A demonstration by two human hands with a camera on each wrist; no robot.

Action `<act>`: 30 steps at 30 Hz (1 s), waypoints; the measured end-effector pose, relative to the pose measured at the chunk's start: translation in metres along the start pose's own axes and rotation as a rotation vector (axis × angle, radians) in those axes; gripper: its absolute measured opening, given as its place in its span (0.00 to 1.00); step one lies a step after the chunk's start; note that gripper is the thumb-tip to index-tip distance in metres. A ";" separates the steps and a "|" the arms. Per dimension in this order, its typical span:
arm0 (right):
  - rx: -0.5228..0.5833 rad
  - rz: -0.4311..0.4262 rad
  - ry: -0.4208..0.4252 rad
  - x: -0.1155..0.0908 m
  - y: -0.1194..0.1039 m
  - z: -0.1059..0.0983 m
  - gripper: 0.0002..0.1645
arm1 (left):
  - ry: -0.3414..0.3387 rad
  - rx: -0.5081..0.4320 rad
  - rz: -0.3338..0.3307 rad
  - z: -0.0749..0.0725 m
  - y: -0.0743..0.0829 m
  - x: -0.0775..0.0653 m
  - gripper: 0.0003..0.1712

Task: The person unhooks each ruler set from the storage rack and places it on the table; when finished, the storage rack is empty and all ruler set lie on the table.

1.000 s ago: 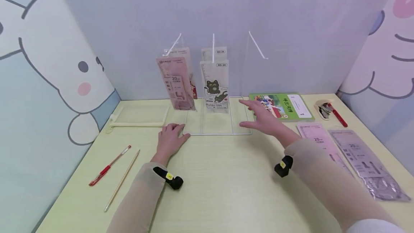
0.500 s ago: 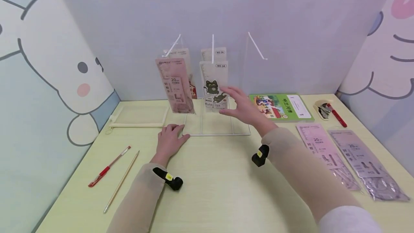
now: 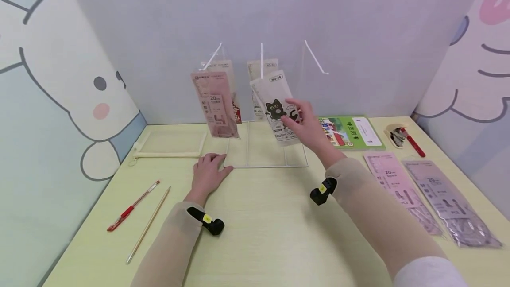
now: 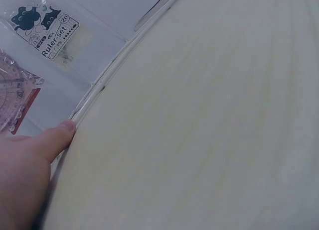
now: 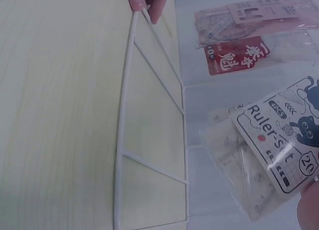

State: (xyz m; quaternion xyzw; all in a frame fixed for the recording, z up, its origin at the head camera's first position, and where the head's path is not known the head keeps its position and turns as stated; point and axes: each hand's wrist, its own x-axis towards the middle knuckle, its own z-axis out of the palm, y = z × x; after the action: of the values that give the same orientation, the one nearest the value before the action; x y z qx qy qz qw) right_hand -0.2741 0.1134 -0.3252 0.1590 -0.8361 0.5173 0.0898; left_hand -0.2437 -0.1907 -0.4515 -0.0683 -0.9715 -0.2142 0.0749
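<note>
A white wire display rack with three hooks stands at the back of the table. At its front left corner my left hand holds the base wire, the thumb on the front bar in the left wrist view. My right hand pinches the right edge of a ruler set with black cats on its card. This pack tilts at the middle hook's tip; whether it still hangs there I cannot tell. Behind it another ruler set hangs on that hook. A pink ruler set and a further pack hang on the left hook.
To the right lie a green book, a stapler with a red-handled tool, a pink ruler pack and a purple one. A mesh pouch, red pen and pencil lie left.
My right hand has moved left from the rack's right side and taken hold of the front cat ruler set, which has swung right and tilted. The left hand has stayed put.
</note>
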 end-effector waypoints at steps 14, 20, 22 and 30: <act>0.013 -0.074 0.118 -0.006 -0.008 -0.014 0.31 | -0.002 -0.003 0.006 0.001 -0.002 0.001 0.33; -0.009 -0.068 0.108 -0.014 -0.015 -0.020 0.32 | 0.004 -0.001 0.008 0.000 -0.001 0.000 0.33; -0.018 -0.084 0.105 -0.017 -0.017 -0.021 0.32 | 0.004 -0.001 0.006 -0.001 0.000 0.000 0.33; 0.013 -0.132 0.097 -0.028 -0.025 -0.025 0.31 | -0.020 0.001 -0.006 -0.005 0.004 -0.002 0.32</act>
State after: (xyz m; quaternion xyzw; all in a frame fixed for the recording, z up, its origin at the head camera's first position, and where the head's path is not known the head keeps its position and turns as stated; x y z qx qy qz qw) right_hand -0.2391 0.1304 -0.3014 0.1892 -0.8150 0.5228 0.1631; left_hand -0.2402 -0.1891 -0.4459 -0.0677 -0.9725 -0.2134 0.0648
